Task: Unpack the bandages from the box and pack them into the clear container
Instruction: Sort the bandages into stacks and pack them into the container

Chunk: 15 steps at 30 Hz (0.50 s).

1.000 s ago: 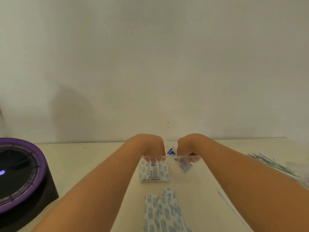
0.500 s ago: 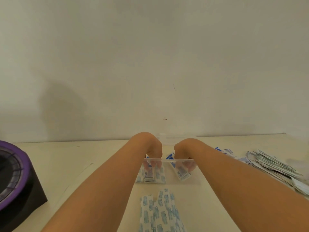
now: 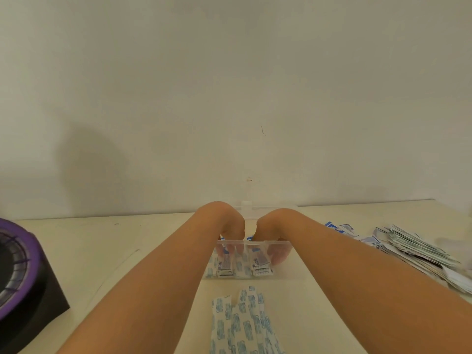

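Observation:
A clear container sits on the table ahead of me. Both hands reach down into it from above. My left hand has its fingers on a stack of wrapped bandages at the container's left side. My right hand holds a second small stack of bandages at the middle, fingers curled round it. Both stacks stand on end inside the container. Several more blue-printed bandages lie loose on the table in front of the container. The box is not visible.
A heap of wrapped bandages spreads along the right edge of the table. A black device with a purple ring stands at the left. The wall rises just behind the container.
The right hand's bandages have swung from a tilt to upright beside the left stack. The view has shifted right, showing more of the right heap.

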Tool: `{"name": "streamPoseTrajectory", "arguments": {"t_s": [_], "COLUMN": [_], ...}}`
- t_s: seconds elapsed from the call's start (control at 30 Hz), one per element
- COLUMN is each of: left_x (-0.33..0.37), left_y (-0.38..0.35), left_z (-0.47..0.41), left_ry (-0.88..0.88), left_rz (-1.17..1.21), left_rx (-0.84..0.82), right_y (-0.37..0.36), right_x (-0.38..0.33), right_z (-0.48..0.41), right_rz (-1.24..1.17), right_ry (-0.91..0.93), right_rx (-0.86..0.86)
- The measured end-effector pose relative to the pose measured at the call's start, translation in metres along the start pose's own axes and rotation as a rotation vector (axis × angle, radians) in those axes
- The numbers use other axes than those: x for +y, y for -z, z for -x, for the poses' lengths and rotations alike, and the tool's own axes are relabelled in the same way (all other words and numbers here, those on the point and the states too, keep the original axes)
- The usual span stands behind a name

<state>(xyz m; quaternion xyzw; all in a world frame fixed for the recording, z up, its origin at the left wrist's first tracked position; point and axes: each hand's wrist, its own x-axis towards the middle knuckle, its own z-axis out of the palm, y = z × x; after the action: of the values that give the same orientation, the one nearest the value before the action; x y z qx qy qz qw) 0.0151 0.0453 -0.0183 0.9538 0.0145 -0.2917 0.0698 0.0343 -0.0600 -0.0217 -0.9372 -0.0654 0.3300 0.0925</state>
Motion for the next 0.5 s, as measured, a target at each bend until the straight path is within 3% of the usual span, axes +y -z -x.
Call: {"name": "streamPoseTrajectory", "arguments": {"t_s": [0.1, 0.5], "left_x": [0.0006, 0.0013], "left_y": [-0.0005, -0.0001], "left_z": [-0.0002, 0.0004], "left_ry": [0.002, 0.0], "left_rz": [-0.006, -0.018], "left_rx": [-0.001, 0.006], "right_y": [-0.0028, -0.004], "right_x": [-0.0018, -0.0027], "right_z": [0.0013, 0.0047], "right_rz": [-0.099, -0.028], "right_ry": [-0.03, 0.037], "right_rx": [-0.025, -0.049]}}
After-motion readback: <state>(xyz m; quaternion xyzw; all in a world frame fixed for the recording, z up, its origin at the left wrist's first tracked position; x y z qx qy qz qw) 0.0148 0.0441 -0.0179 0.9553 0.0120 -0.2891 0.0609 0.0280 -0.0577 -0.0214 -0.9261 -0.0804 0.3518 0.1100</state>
